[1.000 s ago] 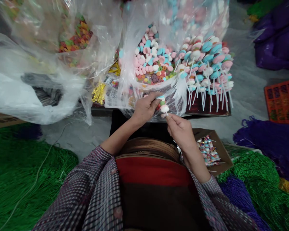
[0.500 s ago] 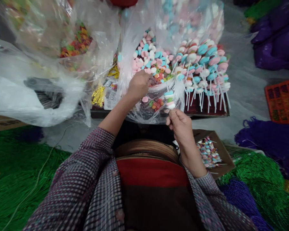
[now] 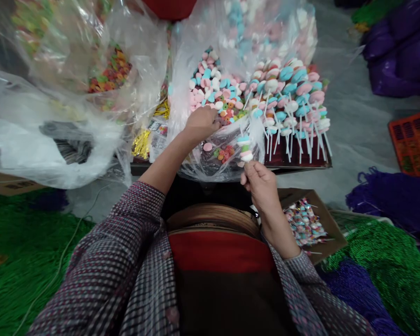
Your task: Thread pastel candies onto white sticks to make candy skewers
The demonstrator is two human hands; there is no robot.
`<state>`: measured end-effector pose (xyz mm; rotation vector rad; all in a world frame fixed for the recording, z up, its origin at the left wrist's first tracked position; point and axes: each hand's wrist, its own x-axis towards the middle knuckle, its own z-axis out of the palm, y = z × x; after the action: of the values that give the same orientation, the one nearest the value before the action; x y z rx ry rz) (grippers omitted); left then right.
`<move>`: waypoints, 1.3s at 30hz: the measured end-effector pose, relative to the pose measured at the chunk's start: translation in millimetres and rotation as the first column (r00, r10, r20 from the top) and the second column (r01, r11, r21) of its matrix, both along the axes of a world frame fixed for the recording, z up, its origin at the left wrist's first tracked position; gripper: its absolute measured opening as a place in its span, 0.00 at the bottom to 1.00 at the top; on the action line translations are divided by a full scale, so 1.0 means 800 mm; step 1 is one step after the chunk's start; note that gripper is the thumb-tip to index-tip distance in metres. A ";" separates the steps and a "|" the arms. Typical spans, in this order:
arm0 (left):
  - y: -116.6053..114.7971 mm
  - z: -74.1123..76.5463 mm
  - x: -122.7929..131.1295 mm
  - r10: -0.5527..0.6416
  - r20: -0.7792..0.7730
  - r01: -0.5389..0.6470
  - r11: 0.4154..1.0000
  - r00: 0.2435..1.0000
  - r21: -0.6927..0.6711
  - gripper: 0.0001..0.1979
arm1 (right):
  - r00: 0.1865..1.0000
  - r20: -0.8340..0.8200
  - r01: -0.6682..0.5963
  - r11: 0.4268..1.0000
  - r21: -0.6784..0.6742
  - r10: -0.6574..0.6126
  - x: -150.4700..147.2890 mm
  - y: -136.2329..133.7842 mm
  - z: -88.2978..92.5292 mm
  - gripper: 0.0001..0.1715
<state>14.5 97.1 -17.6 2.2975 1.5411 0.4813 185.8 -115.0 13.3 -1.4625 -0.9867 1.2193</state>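
Head view: steady skewer (image 3: 245,149) pinched in right hand (image 3: 261,184); with left hand (image 3: 203,123) curled into sweets (image 3: 213,86), catch unclear, pinch just one.

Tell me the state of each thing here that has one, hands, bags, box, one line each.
left hand: inside the candy bag, fingers curled on loose sweets; grip unclear.
right hand: pinching the candy skewer's stick.
candy skewer: held upright, several sweets on it.
candy bag: open, holding loose sweets.
finished skewers: piled, sticks pointing toward the person.
cardboard box: open, holding wrapped sweets.
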 end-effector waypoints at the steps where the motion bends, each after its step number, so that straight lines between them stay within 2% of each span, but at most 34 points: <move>1: 0.000 -0.001 0.004 0.010 0.000 -0.010 1.000 1.000 0.010 0.09 | 1.000 0.002 -0.005 1.000 0.003 0.005 -0.001 0.001 0.000 0.29; 6: 0.005 0.004 0.010 0.043 0.089 -0.044 0.999 0.995 0.016 0.06 | 1.000 0.020 -0.006 1.000 0.010 0.006 -0.001 0.002 0.000 0.28; 9: -0.005 0.018 0.003 0.110 0.337 -0.102 0.994 0.935 -0.041 0.03 | 1.000 0.018 0.006 1.000 -0.005 -0.006 0.001 0.002 0.006 0.29; 11: -0.021 0.028 -0.002 0.182 0.562 -0.111 0.981 0.807 -0.157 0.03 | 0.999 0.032 -0.011 1.000 -0.016 0.012 0.002 0.004 0.012 0.29; 13: -0.042 0.035 -0.004 0.257 0.720 -0.064 0.956 0.645 -0.285 0.04 | 0.996 0.073 -0.047 0.999 -0.004 0.047 0.000 0.007 0.018 0.28; 15: -0.063 0.039 -0.003 0.317 0.798 -0.005 0.931 0.512 -0.366 0.05 | 0.989 0.124 -0.082 0.996 0.031 0.078 -0.005 0.011 0.022 0.27; 18: -0.085 0.037 -0.001 0.351 0.840 0.065 0.909 0.414 -0.412 0.05 | 0.980 0.173 -0.111 0.991 0.075 0.097 -0.011 0.016 0.023 0.26; 23: -0.094 0.029 0.002 0.316 0.861 0.083 0.923 0.398 -0.376 0.04 | 0.968 0.223 -0.129 0.989 0.067 0.112 -0.014 0.016 0.023 0.24; 29: -0.104 0.027 0.004 0.148 0.853 0.041 0.980 0.501 -0.194 0.03 | 0.973 0.215 -0.093 0.995 0.037 0.083 -0.012 0.012 0.023 0.23; 31: -0.108 0.029 0.005 0.132 0.851 0.037 0.984 0.509 -0.175 0.05 | 0.976 0.196 -0.101 0.995 0.021 0.095 -0.012 0.012 0.024 0.23; 34: -0.111 0.034 0.004 0.215 0.875 0.087 0.957 0.434 -0.278 0.02 | 0.976 0.189 -0.113 0.993 0.026 0.106 -0.014 0.012 0.023 0.23; 39: -0.109 0.039 0.006 0.399 0.882 0.186 0.874 0.249 -0.448 0.14 | 0.980 0.189 -0.076 0.994 0.075 0.061 -0.016 0.012 0.018 0.23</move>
<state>19.5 10.1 13.4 0.9735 0.9227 1.1422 173.0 -105.2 27.8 -1.5087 -1.2087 1.0906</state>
